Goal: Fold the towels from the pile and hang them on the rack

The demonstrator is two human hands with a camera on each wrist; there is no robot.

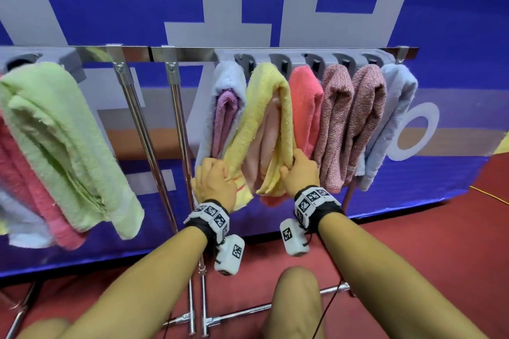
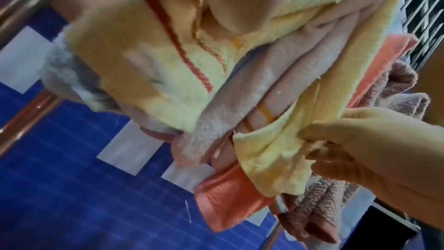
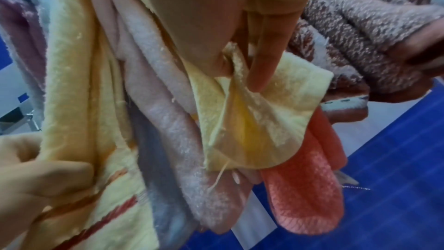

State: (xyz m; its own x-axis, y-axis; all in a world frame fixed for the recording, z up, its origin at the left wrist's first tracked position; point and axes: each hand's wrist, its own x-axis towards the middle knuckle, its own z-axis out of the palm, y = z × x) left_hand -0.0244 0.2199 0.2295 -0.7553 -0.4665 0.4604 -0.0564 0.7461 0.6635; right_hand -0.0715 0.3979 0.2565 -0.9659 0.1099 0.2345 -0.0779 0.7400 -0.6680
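A yellow towel hangs over an arm of the metal rack, draped on top of a pale pink towel. My left hand grips its lower left edge, the one with a red stripe. My right hand pinches its lower right corner between thumb and fingers. In the left wrist view the right hand holds that same corner of the yellow towel.
More folded towels hang on neighbouring arms: light blue over purple, coral, two speckled maroon, light blue. At the left hang a green towel and a pink one. Rack legs stand on red floor near my knee.
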